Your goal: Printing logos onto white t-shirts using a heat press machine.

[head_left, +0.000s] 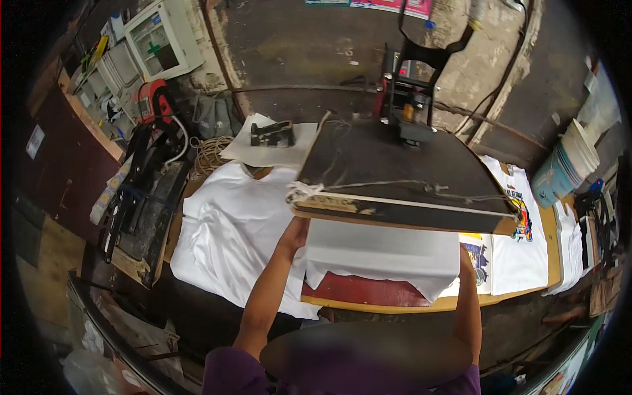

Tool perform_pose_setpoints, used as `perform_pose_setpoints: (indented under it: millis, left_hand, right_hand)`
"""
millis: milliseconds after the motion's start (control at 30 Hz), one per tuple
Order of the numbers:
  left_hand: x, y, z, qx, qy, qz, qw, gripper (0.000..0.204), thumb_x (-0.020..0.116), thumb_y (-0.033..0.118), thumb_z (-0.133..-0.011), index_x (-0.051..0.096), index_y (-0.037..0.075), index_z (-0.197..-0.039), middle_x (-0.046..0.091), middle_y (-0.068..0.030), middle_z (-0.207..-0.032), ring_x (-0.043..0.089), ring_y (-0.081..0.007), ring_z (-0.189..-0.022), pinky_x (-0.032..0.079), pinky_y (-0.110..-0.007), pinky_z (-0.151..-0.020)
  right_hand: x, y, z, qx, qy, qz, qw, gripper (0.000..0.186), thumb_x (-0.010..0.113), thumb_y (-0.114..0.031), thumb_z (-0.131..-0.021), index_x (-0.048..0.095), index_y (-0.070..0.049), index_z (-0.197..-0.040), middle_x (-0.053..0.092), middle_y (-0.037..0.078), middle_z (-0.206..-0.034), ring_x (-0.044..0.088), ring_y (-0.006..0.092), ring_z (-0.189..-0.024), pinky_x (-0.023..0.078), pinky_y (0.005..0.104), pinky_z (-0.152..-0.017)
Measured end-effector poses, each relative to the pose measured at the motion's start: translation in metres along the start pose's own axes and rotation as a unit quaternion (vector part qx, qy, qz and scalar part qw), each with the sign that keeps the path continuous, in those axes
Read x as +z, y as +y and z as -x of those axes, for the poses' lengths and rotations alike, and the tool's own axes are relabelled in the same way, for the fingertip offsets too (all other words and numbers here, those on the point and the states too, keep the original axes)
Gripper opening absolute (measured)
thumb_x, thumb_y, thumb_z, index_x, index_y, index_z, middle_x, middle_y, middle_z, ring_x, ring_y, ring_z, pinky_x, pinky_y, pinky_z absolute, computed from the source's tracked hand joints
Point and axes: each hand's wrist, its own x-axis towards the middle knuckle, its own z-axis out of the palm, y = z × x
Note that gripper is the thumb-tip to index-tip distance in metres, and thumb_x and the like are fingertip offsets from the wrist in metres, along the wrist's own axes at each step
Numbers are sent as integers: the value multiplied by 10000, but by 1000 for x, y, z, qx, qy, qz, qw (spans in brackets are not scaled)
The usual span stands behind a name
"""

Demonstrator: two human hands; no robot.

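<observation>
A heat press's dark upper plate [408,161] hangs raised over a white T-shirt [382,250]. That shirt is spread across the red lower plate [365,289], whose front part shows bare. My left hand [300,232] reaches in at the shirt's left side, its fingers hidden under the upper plate. At the shirt's right edge is my right hand [465,257], with its fingers also out of sight. I cannot make out whether either hand grips the cloth. A second white T-shirt [230,230] lies rumpled to the left, close to my left forearm.
At right, a printed white T-shirt [520,257] and a printed sheet [479,263] lie on the yellow-edged table [395,308]. Stacked buckets [566,164] stand behind. Another press [148,210] is at left. A black tape dispenser [272,135] rests on white sheets [247,150].
</observation>
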Motion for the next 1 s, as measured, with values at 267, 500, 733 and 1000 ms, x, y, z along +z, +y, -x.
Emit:
perform_pose_setpoints:
  millis: [267,500,733,1000]
  left_hand:
    - [-53,82,-14,96,-3,-250,964,431,565,-87,-817,536,75,-1215,585,-18,-1038,581,-108,-831,482,-220,-705]
    - [7,117,14,35,-111,-580,806,695,676,5,-724,423,65,-1369,520,-11,-1158,561,-186,-842,482,-271,-706]
    - [-63,112,5,37,-96,-584,806,514,708,41,-752,536,27,-1237,610,-52,-1083,575,-110,-809,510,-284,-675]
    - [-8,95,0,23,-36,-633,773,632,737,7,-677,494,-12,-1260,587,-129,-1112,611,-184,-697,525,-296,-598]
  right_hand:
    - [30,-41,-2,-11,13,-117,993,389,470,-234,-902,559,-6,-1204,635,117,-1068,626,205,-936,505,283,-786]
    - [35,-22,-69,-77,-89,-194,974,390,502,-150,-843,559,0,-1198,629,122,-1086,623,216,-951,503,279,-804]
    - [-14,-43,-22,-161,-47,-164,972,544,541,39,-694,540,4,-1236,599,141,-1160,595,236,-1020,487,293,-860]
    - [-51,-72,9,-195,-56,106,973,671,605,35,-693,478,-44,-1347,481,162,-1358,431,270,-1255,308,353,-1068]
